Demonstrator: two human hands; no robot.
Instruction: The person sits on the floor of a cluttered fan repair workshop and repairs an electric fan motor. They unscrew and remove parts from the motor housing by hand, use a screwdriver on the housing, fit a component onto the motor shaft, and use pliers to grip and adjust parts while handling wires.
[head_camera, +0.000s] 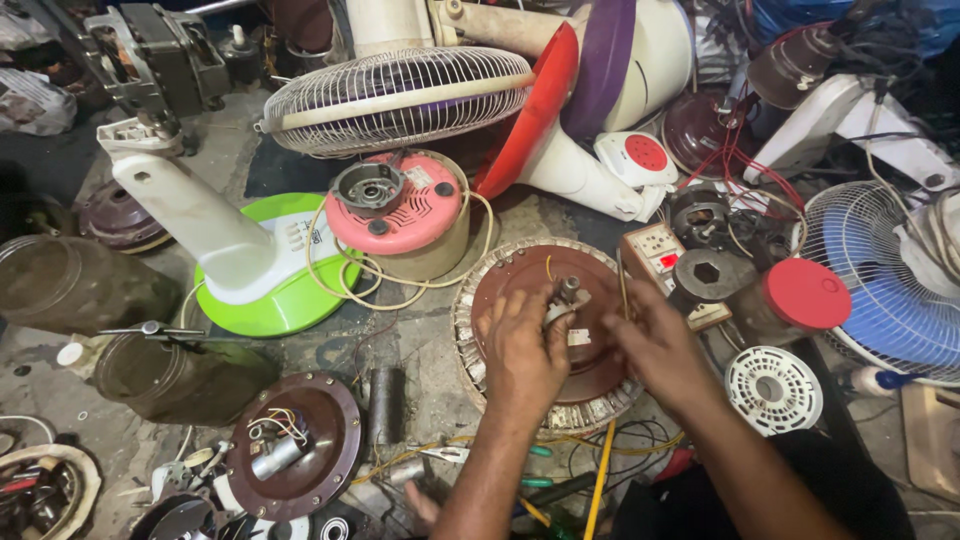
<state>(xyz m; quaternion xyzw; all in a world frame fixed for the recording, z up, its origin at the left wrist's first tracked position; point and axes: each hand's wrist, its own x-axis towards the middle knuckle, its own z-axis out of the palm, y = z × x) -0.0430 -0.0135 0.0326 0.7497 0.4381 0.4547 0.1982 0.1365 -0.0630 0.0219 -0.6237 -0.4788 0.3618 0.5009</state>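
Note:
A round ceiling-fan motor (505, 275) with a brown top plate and a ring of pale windings lies on the floor in front of me. My left hand (522, 352) rests on its top plate, fingers pinched around the short metal shaft (570, 290) at the centre. My right hand (655, 345) lies on the motor's right side, fingertips touching near the shaft and a thin wire or probe (621, 285). A yellow wire (601, 480) runs out from under the motor toward me.
A pink-topped motor (398, 212) and a green-based fan stand (262, 270) sit to the left. Another brown motor cover (295, 445) lies near left. A switch box (655, 252), a red-lidded jar (795, 297), a white grille disc (773, 388) and a blue fan (880, 280) crowd the right.

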